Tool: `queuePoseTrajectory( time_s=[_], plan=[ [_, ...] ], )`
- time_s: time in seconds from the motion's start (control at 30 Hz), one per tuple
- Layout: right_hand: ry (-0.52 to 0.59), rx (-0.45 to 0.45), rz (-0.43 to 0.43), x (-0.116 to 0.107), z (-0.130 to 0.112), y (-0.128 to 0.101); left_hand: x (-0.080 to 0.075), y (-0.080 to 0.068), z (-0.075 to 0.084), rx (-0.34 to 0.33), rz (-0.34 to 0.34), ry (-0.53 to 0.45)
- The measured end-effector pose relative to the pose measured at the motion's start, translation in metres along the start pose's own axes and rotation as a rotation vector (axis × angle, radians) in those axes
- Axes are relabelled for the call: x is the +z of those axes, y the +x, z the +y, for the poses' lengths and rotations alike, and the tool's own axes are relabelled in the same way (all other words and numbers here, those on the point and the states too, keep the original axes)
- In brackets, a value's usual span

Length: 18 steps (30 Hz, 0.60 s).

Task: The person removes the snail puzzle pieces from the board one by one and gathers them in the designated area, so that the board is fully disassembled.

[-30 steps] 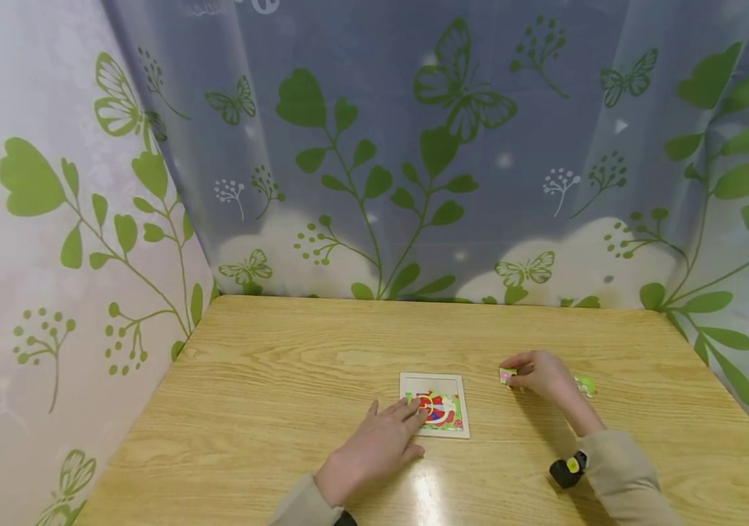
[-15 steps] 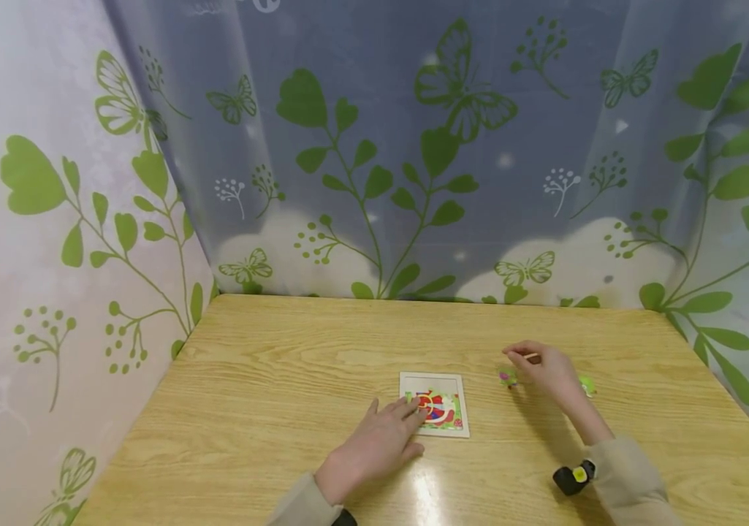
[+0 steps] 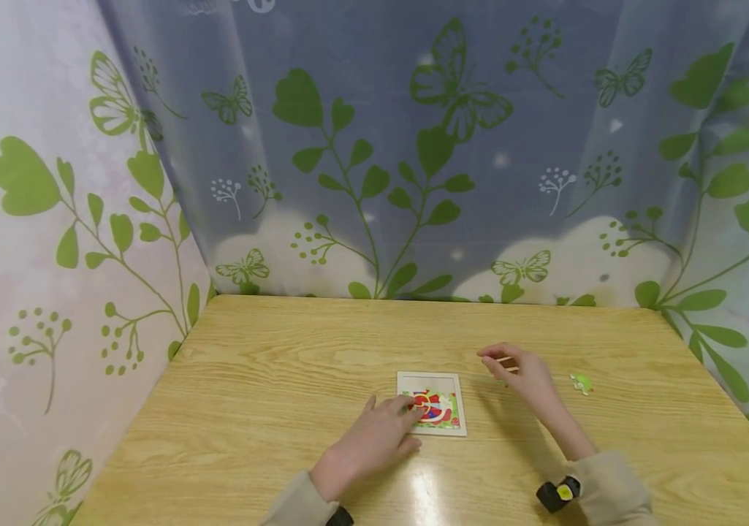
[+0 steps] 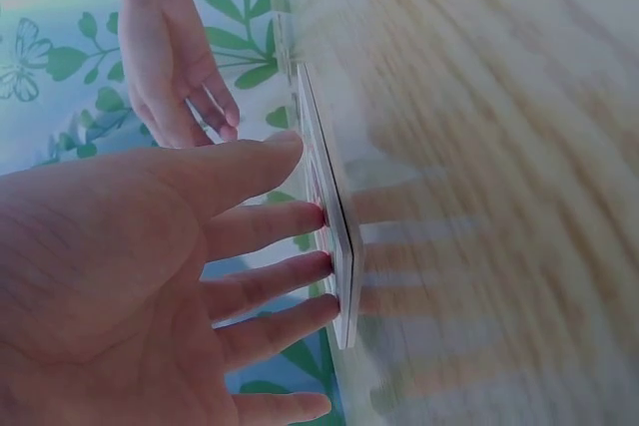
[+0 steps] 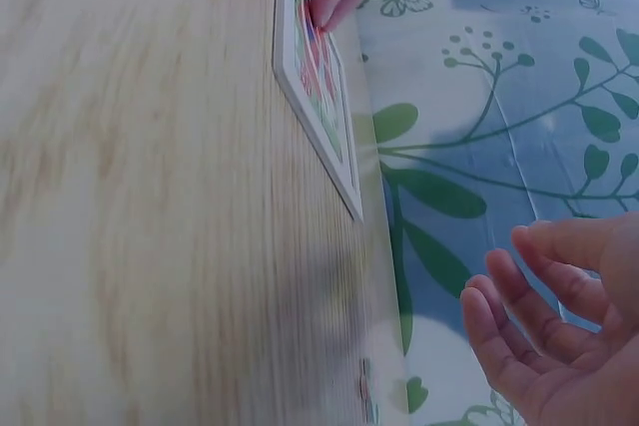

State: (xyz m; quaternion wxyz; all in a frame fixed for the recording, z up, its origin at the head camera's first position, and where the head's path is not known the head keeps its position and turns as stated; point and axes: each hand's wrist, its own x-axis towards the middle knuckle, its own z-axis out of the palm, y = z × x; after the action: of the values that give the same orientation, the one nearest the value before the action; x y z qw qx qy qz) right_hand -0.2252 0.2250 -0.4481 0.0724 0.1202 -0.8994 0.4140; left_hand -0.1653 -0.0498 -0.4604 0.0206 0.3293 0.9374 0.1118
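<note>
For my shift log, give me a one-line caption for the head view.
Left hand rests on puzzle board; right hand pinches a piece above the table.

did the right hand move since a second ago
Yes. The right hand moved left, toward the puzzle board and away from the green piece.

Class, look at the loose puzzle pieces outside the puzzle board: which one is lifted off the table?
The piece pinched in the right hand, the held piece, is up off the table; the green piece lies flat farther right, untouched.
</note>
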Motion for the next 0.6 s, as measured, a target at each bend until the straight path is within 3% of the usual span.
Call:
queuePoseTrajectory(
  time_s=[0.27,0.47,0.6],
  plan=[
    [-0.019,-0.006,0.002,0.013,-0.005,0.001,-0.001,0.001,0.001,0.012,0.026,0.020],
    [-0.007,0.021,-0.058,0.024,-0.008,0.000,-0.001,0.003,0.005,0.040,0.013,0.043],
    [-0.035,-0.021,-0.100,0.031,-0.011,0.001,0.002,0.003,0.008,0.062,0.001,0.057]
  ],
)
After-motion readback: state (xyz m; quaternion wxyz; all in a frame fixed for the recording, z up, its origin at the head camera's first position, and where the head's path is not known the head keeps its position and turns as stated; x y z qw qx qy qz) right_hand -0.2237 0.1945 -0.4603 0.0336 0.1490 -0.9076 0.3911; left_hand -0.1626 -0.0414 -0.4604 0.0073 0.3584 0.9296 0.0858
